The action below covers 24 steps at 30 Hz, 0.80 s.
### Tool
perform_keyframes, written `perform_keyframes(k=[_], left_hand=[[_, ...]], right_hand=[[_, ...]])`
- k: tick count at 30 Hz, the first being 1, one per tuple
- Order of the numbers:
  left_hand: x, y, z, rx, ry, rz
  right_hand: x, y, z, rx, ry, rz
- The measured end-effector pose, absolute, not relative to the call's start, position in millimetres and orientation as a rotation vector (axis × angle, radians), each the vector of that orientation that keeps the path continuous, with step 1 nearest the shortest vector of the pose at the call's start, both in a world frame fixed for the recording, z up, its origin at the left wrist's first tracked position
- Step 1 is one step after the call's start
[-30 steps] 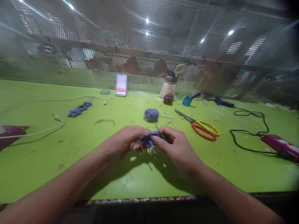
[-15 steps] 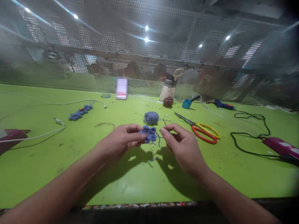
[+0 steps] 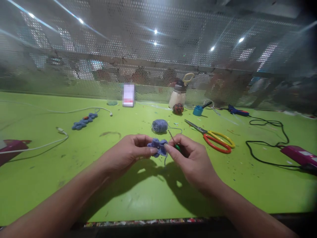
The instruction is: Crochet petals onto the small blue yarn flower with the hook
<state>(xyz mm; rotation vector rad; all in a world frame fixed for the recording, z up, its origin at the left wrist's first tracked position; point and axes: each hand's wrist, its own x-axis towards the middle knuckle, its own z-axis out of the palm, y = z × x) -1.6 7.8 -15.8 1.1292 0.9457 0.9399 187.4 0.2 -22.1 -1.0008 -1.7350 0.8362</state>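
Note:
Between my hands is a small blue-purple crocheted flower [image 3: 156, 144]. My left hand [image 3: 132, 149] pinches its left side, thumb on top. The thumb and forefinger of my right hand [image 3: 189, 153] press on its right edge. That same hand also holds a crochet hook [image 3: 177, 146] with a green handle, its thin shaft pointing up and left. A loose strand of yarn hangs below the flower. Just beyond lies a ball of blue-purple yarn [image 3: 159, 126], its strand trailing right toward my right hand.
Scissors [image 3: 215, 140] with red and yellow handles lie to the right. Farther back are a bottle [image 3: 177, 94], a dark multicoloured ball [image 3: 178, 108], a teal container [image 3: 197, 110] and a phone [image 3: 128, 95]. A crocheted strip [image 3: 85, 121] and white cables lie left; a black cord [image 3: 269, 163] runs right.
My right hand has moved left onto the flower's right edge, where it was apart before. The hook's green handle now shows, and the flower looks slightly folded and lower.

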Motion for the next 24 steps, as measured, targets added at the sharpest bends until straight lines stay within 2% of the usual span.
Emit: perform_keyframes(k=[3,10,17,24], left_hand=[[-0.8,7.1,-14.2,1.101,0.952,0.923],[-1.0,8.6,-15.4,1.057,0.897,0.924],[-1.1,8.8,-18.6,1.086,0.862,0.880],[-0.2,7.5,-16.2,1.083,0.847,0.871]], right_hand=[[187.4,-0.3,-21.0,-1.003,-1.713,0.917],[186.4,-0.8,-26.9,-0.737,-1.977,0.442],[187.8,-1.4,-23.0,-0.847,-1.873,0.506],[185.3,-1.6,-27.2,-0.728,-1.946,0.395]])
